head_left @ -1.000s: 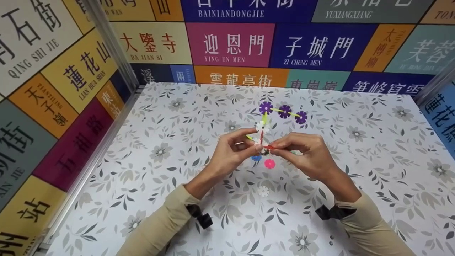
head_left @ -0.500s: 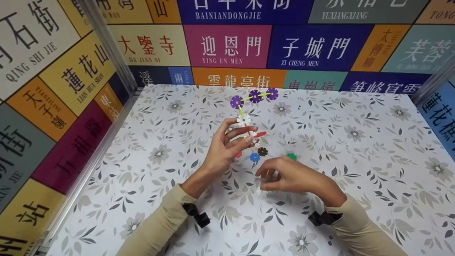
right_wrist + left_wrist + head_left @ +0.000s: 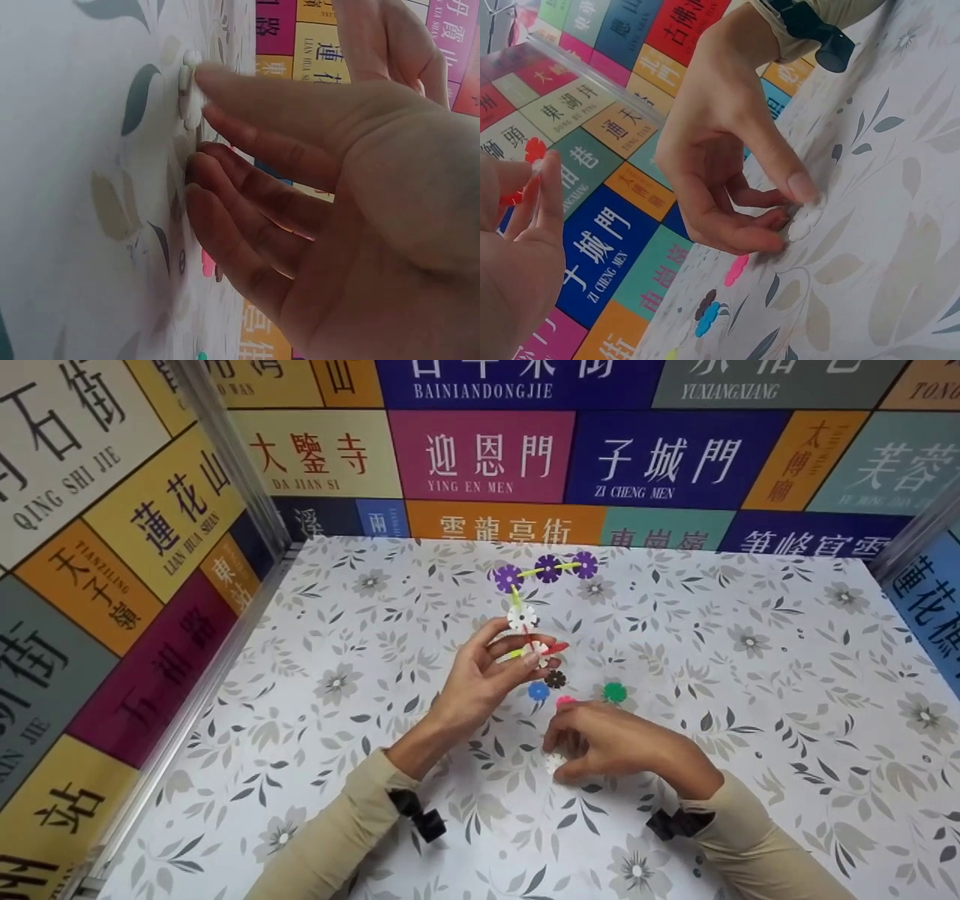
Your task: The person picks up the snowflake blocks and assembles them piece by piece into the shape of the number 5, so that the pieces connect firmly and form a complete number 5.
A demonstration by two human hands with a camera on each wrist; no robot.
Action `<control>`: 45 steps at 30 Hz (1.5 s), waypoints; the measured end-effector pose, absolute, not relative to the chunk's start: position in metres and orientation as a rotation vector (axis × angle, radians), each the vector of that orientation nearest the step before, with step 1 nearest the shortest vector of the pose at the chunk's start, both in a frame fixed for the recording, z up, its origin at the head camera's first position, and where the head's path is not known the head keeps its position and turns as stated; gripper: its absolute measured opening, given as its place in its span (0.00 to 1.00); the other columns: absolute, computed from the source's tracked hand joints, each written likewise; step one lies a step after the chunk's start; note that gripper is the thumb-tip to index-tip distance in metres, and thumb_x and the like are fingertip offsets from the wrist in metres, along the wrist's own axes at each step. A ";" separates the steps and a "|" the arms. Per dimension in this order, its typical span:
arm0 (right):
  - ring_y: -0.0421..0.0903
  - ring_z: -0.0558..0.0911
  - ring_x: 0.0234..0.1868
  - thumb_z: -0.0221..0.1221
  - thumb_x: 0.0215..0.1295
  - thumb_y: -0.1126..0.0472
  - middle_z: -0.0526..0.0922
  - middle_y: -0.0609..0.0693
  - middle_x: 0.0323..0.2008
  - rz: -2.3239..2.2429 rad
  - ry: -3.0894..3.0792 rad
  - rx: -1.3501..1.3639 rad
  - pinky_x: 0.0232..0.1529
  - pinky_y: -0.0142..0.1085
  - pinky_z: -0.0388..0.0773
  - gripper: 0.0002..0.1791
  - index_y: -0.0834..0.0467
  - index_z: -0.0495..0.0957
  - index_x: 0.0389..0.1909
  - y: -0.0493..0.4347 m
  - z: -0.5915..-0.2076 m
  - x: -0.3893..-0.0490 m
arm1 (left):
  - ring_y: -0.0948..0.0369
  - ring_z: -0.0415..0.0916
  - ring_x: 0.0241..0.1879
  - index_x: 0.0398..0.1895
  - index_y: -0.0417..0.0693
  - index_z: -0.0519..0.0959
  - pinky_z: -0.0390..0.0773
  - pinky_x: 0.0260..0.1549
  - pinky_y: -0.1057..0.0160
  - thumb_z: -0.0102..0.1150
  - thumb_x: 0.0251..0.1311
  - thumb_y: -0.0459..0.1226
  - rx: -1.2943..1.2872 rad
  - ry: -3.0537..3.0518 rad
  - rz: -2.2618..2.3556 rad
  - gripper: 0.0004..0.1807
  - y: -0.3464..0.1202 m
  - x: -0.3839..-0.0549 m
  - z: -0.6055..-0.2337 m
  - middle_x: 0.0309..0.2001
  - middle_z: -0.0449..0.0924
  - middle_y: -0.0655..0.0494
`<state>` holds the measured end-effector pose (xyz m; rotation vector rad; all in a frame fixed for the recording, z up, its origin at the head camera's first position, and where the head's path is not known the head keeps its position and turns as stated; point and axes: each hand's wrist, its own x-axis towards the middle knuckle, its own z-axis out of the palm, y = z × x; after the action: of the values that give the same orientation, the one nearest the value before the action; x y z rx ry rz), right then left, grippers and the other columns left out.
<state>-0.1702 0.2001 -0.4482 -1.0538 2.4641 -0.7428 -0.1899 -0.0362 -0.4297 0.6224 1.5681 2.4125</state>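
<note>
My left hand (image 3: pixel 480 679) pinches the lower end of a chain of interlocking snowflake discs (image 3: pixel 523 619), raised above the table. Purple, yellow-green, white and red discs make up the chain, and a red disc (image 3: pixel 556 648) sticks out to the right beside the fingertips. My right hand (image 3: pixel 611 741) is down at the tabletop, thumb and fingers curled about a loose white snowflake disc (image 3: pixel 805 222). In the right wrist view the thumb touches that white disc (image 3: pixel 190 91), which stays at the table surface. The right hand partly covers a pink disc (image 3: pixel 565 701).
Loose blue (image 3: pixel 538 691), dark brown (image 3: pixel 555 679) and green (image 3: pixel 615 692) discs lie between and beyond the hands. A floral cloth (image 3: pixel 360 660) covers the table. Sign-printed panels (image 3: pixel 480 457) stand along its back and left sides.
My right hand has left the chain and come down toward me to the white disc. The left hand has shifted slightly left with the chain, whose purple end has swung back and left.
</note>
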 end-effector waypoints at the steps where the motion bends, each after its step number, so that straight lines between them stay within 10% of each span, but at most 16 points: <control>1: 0.42 0.85 0.38 0.82 0.56 0.55 0.87 0.46 0.38 -0.736 2.459 -1.051 0.41 0.33 0.84 0.15 0.52 0.89 0.43 0.200 -0.448 -0.170 | 0.48 0.89 0.57 0.72 0.40 0.67 0.84 0.66 0.40 0.63 0.75 0.28 0.615 1.561 2.414 0.26 -0.036 -0.189 -0.429 0.63 0.83 0.39; 25: 0.39 0.86 0.28 0.69 0.74 0.62 0.90 0.40 0.34 -1.584 2.820 -0.984 0.26 0.30 0.83 0.07 0.52 0.86 0.49 0.216 -0.411 -0.177 | 0.46 0.90 0.57 0.69 0.40 0.73 0.88 0.61 0.46 0.68 0.72 0.28 0.628 1.669 2.351 0.25 -0.036 -0.186 -0.427 0.60 0.87 0.36; 32: 0.40 0.83 0.27 0.65 0.75 0.71 0.88 0.47 0.36 -1.810 2.741 -1.082 0.27 0.29 0.83 0.10 0.57 0.85 0.51 0.218 -0.405 -0.175 | 0.31 0.87 0.56 0.67 0.42 0.74 0.90 0.59 0.45 0.67 0.73 0.30 0.652 1.691 2.350 0.22 -0.036 -0.188 -0.428 0.57 0.89 0.37; 40: 0.41 0.83 0.25 0.64 0.74 0.73 0.86 0.48 0.33 -1.849 2.723 -1.116 0.26 0.28 0.82 0.12 0.58 0.84 0.53 0.218 -0.402 -0.175 | 0.49 0.93 0.50 0.67 0.41 0.73 0.90 0.59 0.45 0.67 0.73 0.30 0.650 1.725 2.357 0.23 -0.037 -0.190 -0.430 0.55 0.90 0.36; 45: 0.42 0.82 0.24 0.64 0.75 0.72 0.87 0.48 0.32 -1.853 2.739 -1.084 0.25 0.28 0.82 0.13 0.56 0.85 0.54 0.219 -0.400 -0.174 | 0.36 0.90 0.53 0.69 0.37 0.73 0.90 0.59 0.45 0.67 0.73 0.29 0.681 1.767 2.327 0.24 -0.039 -0.190 -0.431 0.53 0.91 0.37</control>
<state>-0.1744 0.2186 -0.3997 -1.0843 2.7390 -1.8531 -0.1901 -0.0385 -0.4312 0.6809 1.7673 2.3274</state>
